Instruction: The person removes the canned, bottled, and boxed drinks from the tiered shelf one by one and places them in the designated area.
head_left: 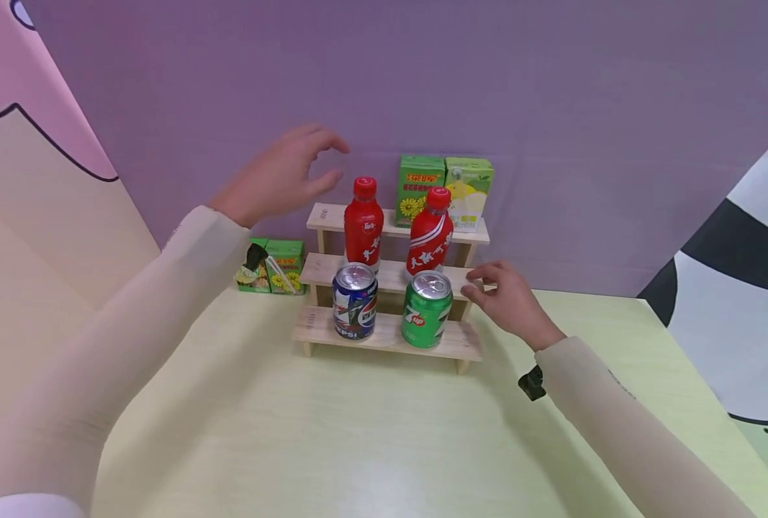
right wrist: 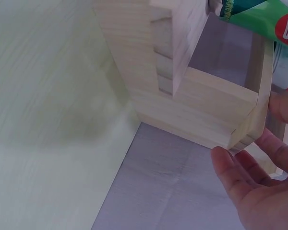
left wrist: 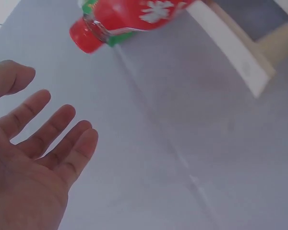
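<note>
The left hand (head_left: 280, 174) hangs beside the left red bottle (head_left: 363, 223), its fingers curved well apart, holding nothing. The right hand (head_left: 512, 302) has loosely bent, parted fingers around the end of the wooden shelf's (head_left: 389, 331) middle step; whether they press it is unclear. A bump there could rock the shelf and topple either slim, glossy bottle on that step. Below, smooth metal cylinders, a blue can (head_left: 354, 302) and a green can (head_left: 427, 309), might slide. Square-edged cardboard cartons (head_left: 420, 191) top the shelf; others stand left on the pale, smooth surface (head_left: 358, 432).
</note>
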Demonstrator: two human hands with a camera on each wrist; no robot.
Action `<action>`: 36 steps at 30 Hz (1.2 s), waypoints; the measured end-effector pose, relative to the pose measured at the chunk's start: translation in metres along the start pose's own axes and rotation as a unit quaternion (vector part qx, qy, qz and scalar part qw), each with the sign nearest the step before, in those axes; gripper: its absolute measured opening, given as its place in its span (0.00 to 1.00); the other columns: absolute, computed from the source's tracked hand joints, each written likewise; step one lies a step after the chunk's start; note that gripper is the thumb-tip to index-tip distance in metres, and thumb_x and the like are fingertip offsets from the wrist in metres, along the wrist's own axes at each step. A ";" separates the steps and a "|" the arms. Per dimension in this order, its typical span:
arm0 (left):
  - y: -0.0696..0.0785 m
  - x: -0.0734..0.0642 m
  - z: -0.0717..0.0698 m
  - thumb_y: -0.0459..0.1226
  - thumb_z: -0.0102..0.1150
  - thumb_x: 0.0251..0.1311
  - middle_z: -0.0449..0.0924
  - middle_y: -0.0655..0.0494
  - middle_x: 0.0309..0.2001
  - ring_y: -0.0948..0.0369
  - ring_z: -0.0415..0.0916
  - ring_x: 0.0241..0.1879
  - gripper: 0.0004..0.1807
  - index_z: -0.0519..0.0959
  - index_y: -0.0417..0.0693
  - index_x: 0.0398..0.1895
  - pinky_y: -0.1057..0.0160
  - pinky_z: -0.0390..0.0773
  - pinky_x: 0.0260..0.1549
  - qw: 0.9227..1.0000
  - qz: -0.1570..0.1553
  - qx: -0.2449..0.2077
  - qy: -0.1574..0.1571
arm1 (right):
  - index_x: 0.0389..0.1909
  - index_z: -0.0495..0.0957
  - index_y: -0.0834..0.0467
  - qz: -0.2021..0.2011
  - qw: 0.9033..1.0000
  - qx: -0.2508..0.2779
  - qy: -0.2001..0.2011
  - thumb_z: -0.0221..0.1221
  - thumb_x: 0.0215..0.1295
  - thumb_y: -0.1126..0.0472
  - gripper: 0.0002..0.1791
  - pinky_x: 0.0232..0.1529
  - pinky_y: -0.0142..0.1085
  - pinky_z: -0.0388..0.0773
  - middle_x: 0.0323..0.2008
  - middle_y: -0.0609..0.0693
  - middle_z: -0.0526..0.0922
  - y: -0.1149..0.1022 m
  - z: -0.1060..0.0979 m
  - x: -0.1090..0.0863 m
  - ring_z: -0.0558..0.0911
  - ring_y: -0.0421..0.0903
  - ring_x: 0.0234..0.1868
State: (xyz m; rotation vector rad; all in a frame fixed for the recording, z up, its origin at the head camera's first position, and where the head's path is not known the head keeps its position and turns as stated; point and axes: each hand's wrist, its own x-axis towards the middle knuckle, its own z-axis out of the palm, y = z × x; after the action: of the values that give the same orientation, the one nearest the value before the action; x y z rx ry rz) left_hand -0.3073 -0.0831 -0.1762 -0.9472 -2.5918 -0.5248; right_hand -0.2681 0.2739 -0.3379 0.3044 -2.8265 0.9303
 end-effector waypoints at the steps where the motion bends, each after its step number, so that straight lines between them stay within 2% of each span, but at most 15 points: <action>1: 0.003 0.004 0.000 0.44 0.53 0.65 0.69 0.53 0.59 0.54 0.65 0.58 0.21 0.70 0.49 0.60 0.55 0.68 0.56 1.000 0.003 0.000 -0.006 | 0.50 0.77 0.64 0.000 1.000 -0.001 0.001 0.60 0.64 0.55 0.19 0.48 0.51 0.76 0.52 0.59 0.69 0.000 0.000 0.000 0.74 0.59 0.49; 7: 0.018 0.028 0.010 0.42 0.54 0.65 0.69 0.51 0.59 0.54 0.64 0.58 0.21 0.70 0.47 0.60 0.59 0.69 0.55 0.999 0.022 -0.001 -0.033 | 0.51 0.76 0.64 0.012 1.000 -0.001 -0.004 0.60 0.64 0.55 0.20 0.48 0.50 0.76 0.52 0.60 0.68 -0.003 0.001 -0.001 0.74 0.59 0.50; 15: 0.035 0.054 0.020 0.42 0.53 0.66 0.67 0.53 0.61 0.58 0.63 0.60 0.23 0.68 0.48 0.62 0.63 0.69 0.54 0.997 0.005 0.009 -0.082 | 0.52 0.76 0.64 0.015 1.000 -0.003 -0.010 0.60 0.64 0.54 0.21 0.46 0.50 0.77 0.54 0.60 0.67 -0.005 0.001 0.000 0.73 0.61 0.51; 24: 0.052 0.085 0.024 0.46 0.49 0.67 0.64 0.53 0.63 0.57 0.62 0.59 0.26 0.65 0.51 0.66 0.63 0.70 0.52 0.986 -0.022 0.070 -0.150 | 0.52 0.76 0.64 0.015 1.000 0.001 -0.001 0.60 0.64 0.54 0.21 0.45 0.49 0.77 0.54 0.60 0.66 -0.004 0.007 0.002 0.73 0.61 0.52; 32: 0.054 0.090 0.025 0.45 0.50 0.67 0.66 0.51 0.63 0.56 0.65 0.57 0.26 0.66 0.50 0.67 0.62 0.72 0.50 0.975 -0.051 0.077 -0.200 | 0.52 0.76 0.64 0.013 1.000 0.002 -0.003 0.60 0.64 0.56 0.20 0.45 0.48 0.77 0.54 0.59 0.66 -0.007 0.011 0.002 0.72 0.59 0.52; 36: 0.057 0.090 0.028 0.45 0.51 0.67 0.70 0.53 0.58 0.57 0.68 0.50 0.23 0.70 0.50 0.63 0.64 0.74 0.42 0.972 -0.064 0.088 -0.210 | 0.52 0.76 0.64 0.008 1.000 -0.002 -0.002 0.60 0.64 0.56 0.20 0.45 0.49 0.77 0.54 0.59 0.66 -0.009 0.010 0.001 0.73 0.59 0.52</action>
State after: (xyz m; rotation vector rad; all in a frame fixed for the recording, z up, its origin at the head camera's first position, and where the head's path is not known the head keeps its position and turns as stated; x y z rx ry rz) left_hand -0.3397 0.0187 -0.1494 -0.9140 -3.0290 -0.1248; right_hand -0.2673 0.2608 -0.3409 0.2830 -2.8396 0.9280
